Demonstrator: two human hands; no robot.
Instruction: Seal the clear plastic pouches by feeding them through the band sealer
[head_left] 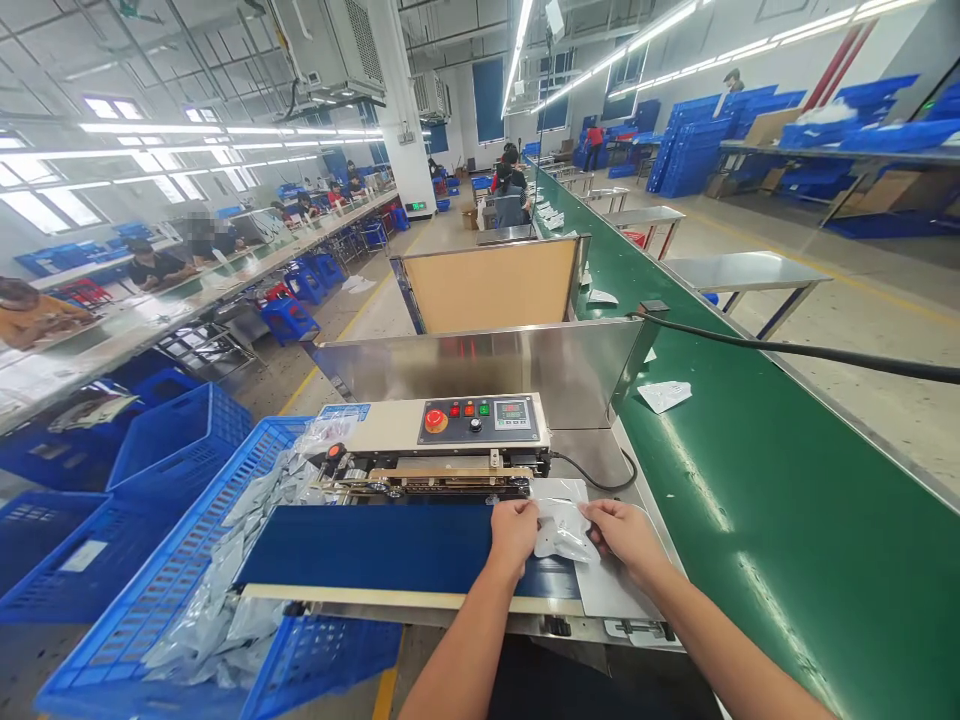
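Note:
A small clear plastic pouch (pixel 561 530) lies at the right end of the sealing machine's dark blue belt (pixel 375 548). My left hand (pixel 513 532) pinches its left edge and my right hand (pixel 624 534) pinches its right edge. The pouch's top edge sits close to the sealer's intake slot (pixel 442 484). Above the slot is the control panel (pixel 478 419) with a red knob, coloured buttons and a small display.
A blue crate (pixel 150 610) full of sealed pouches stands left of the belt, with more blue crates beyond. A long green conveyor (pixel 750 480) runs along the right, one loose pouch (pixel 663 395) on it. A black cable (pixel 795 350) crosses it. Other people work at far benches.

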